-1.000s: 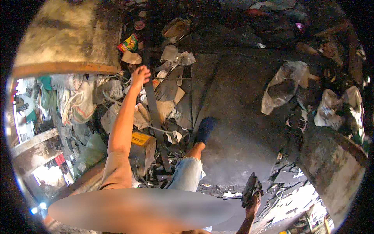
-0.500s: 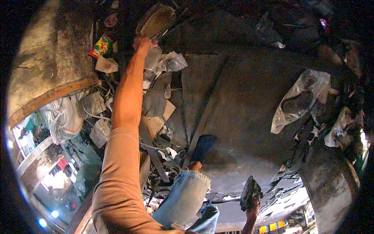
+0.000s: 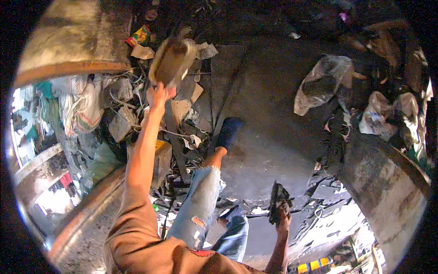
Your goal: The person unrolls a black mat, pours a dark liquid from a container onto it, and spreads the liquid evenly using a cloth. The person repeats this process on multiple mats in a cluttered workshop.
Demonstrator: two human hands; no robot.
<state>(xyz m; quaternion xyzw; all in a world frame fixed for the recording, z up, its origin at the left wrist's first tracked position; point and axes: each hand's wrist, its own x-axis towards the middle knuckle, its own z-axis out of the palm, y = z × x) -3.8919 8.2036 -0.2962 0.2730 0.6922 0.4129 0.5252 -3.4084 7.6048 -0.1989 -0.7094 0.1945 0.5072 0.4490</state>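
Observation:
My left arm reaches far forward, and my left hand [image 3: 158, 93] is closed on the near end of a brown, sole-shaped piece with a pale rim [image 3: 173, 61]. Motion blurs this piece, so its exact kind is unclear. Paper scraps [image 3: 183, 108] and loose debris lie below that hand. Lower right, my right hand [image 3: 284, 217] grips a black, flat-sided bundle [image 3: 277, 202], whose kind I cannot make out. It is held up over the near end of a dark, flat floor surface [image 3: 269, 137], well apart from the left hand.
Crumpled clear plastic bags [image 3: 324, 84] lie at the right. A colourful packet [image 3: 139, 35] and a cardboard scrap [image 3: 143, 52] sit far left. White sacks [image 3: 82, 109] hang beside a wooden edge [image 3: 77, 68]. My foot in a dark shoe [image 3: 229, 132] rests mid-floor.
My left hand has drawn back nearer to me with the brown sole-shaped piece. The right hand keeps its black bundle. The whole view has shifted, showing more of my legs.

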